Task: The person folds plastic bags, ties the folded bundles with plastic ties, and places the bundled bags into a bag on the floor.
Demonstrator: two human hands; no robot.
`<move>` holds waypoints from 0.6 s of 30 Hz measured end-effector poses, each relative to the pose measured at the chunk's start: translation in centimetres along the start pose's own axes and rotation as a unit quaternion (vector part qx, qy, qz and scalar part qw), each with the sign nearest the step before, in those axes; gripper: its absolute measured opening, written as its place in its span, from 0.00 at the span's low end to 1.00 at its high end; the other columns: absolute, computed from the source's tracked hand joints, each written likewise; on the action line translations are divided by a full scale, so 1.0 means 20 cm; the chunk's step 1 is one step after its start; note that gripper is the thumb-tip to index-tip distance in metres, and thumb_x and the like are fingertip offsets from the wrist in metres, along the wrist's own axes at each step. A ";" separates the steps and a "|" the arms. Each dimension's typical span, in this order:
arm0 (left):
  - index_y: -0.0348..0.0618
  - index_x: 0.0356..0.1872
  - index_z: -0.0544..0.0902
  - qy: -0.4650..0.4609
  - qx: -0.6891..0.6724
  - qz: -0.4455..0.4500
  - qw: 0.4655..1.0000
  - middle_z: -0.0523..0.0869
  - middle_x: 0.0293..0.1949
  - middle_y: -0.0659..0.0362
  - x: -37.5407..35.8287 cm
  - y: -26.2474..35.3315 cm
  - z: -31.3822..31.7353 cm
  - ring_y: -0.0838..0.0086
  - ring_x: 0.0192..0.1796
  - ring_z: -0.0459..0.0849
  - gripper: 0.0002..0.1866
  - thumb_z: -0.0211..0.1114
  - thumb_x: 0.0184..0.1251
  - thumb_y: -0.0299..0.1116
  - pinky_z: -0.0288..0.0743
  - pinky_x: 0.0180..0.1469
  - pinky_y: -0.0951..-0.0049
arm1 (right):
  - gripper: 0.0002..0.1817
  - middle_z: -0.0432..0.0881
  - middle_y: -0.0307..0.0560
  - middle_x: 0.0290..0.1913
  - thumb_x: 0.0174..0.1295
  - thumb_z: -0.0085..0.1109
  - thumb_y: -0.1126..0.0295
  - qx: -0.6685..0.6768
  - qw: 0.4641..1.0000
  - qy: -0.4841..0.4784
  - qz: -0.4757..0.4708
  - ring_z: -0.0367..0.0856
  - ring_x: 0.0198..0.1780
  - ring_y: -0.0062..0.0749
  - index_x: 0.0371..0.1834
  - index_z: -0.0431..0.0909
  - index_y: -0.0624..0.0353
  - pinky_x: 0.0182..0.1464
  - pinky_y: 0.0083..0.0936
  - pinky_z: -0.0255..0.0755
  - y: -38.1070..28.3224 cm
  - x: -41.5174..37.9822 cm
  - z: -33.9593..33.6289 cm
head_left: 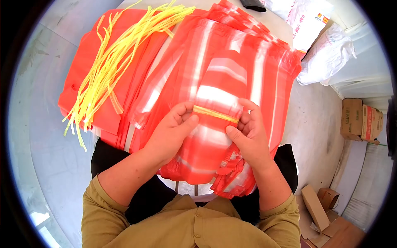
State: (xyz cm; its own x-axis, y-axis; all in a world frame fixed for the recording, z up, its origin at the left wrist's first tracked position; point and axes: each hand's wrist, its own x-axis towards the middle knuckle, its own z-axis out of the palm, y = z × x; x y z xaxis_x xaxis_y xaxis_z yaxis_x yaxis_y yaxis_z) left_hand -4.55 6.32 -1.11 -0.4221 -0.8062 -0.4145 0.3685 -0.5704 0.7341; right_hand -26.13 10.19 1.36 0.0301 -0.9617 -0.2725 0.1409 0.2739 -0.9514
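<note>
A folded bundle of red-and-white striped plastic bags (209, 138) lies in front of my body. One yellow tie strip (215, 114) runs straight across it. My left hand (178, 129) pinches the strip's left end, thumb against curled fingers, at the bundle's left edge. At the right edge my right hand (249, 134) grips the other end the same way. Whether the strip passes under the bundle is hidden. Beneath lies a wide stack of the same striped bags (258, 76). Loose yellow strips (111, 70) lie to the left on folded red material (82, 68).
White printed sacks (326, 56) stand at the far right. Cardboard boxes (359, 120) sit farther along that wall, with flattened cardboard (316, 208) on the floor at lower right. A dark object (253, 5) rests at the table's (281, 27) back edge.
</note>
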 end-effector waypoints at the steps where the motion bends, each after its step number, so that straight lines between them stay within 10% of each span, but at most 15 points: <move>1: 0.39 0.69 0.74 0.000 0.000 -0.001 1.000 0.83 0.61 0.59 0.00 0.00 0.00 0.79 0.61 0.80 0.18 0.58 0.84 0.30 0.76 0.65 0.73 | 0.40 0.80 0.51 0.64 0.68 0.65 0.79 0.001 1.000 -0.002 0.001 0.82 0.63 0.31 0.81 0.55 0.57 0.62 0.29 0.77 0.00 0.00 0.00; 11: 0.39 0.73 0.72 -0.005 0.002 -0.016 1.000 0.82 0.63 0.58 -0.01 0.02 0.01 0.77 0.63 0.80 0.22 0.60 0.84 0.30 0.75 0.67 0.72 | 0.44 0.81 0.53 0.64 0.67 0.65 0.80 -0.015 1.000 0.008 0.004 0.83 0.62 0.31 0.84 0.52 0.58 0.62 0.28 0.78 -0.02 0.00 0.00; 18: 0.36 0.83 0.56 -0.103 0.122 -0.046 0.986 0.72 0.75 0.53 -0.05 0.10 0.04 0.68 0.75 0.73 0.44 0.72 0.74 0.32 0.69 0.76 0.63 | 0.41 0.81 0.55 0.66 0.69 0.64 0.79 0.062 0.994 0.078 -0.053 0.81 0.65 0.34 0.83 0.53 0.57 0.65 0.30 0.77 0.00 0.03 -0.04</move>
State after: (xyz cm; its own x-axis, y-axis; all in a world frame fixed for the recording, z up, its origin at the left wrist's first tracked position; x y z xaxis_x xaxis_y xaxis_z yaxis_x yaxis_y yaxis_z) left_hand -4.00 6.21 1.19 -0.6132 -0.6889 -0.3864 0.1212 -0.5654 0.8159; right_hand -26.88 9.55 1.02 -0.1434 -0.9695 -0.1989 0.2567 0.1576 -0.9536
